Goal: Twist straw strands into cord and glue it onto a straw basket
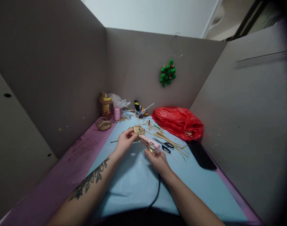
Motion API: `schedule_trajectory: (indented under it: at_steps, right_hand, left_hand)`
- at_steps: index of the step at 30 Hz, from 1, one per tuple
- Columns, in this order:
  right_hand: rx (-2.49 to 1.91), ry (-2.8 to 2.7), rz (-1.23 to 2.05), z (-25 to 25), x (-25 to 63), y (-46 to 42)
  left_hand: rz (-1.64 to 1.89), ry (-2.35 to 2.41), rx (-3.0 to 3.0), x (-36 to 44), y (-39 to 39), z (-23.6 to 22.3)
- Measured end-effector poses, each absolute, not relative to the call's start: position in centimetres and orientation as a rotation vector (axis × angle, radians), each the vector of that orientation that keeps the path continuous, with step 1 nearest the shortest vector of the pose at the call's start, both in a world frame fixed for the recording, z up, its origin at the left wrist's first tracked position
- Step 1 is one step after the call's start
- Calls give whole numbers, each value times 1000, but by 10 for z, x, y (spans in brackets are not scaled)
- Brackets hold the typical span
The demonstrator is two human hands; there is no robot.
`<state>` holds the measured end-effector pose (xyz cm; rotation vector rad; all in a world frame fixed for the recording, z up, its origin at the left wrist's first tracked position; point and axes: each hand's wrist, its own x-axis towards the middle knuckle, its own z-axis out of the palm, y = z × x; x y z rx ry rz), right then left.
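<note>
My left hand [124, 142] pinches a small round woven straw piece [139, 130] and holds it above the light blue sheet [134, 182]. My right hand [157, 160] grips a pink glue gun [150, 144] whose nozzle points at the straw piece. A small green light shows on the gun's body. Its black cord [156, 193] trails back toward me between my forearms.
Black-handled scissors [165, 146] and loose straw strips [171, 141] lie right of the hands. A red plastic bag [178, 122] and a black phone-like slab [201, 154] sit at the right. A jar [106, 107], pink spool [116, 113], pen cup [139, 111] stand at the back. Cardboard walls surround the desk.
</note>
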<state>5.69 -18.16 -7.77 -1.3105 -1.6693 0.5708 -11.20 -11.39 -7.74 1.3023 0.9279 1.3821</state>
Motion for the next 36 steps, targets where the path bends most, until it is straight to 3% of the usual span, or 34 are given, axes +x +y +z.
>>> schedule_trajectory:
  at_steps: [36]
  right_hand:
    - [-1249, -1692, 659, -70, 54, -186]
  left_hand:
    - [1397, 847, 1116, -113, -115, -70]
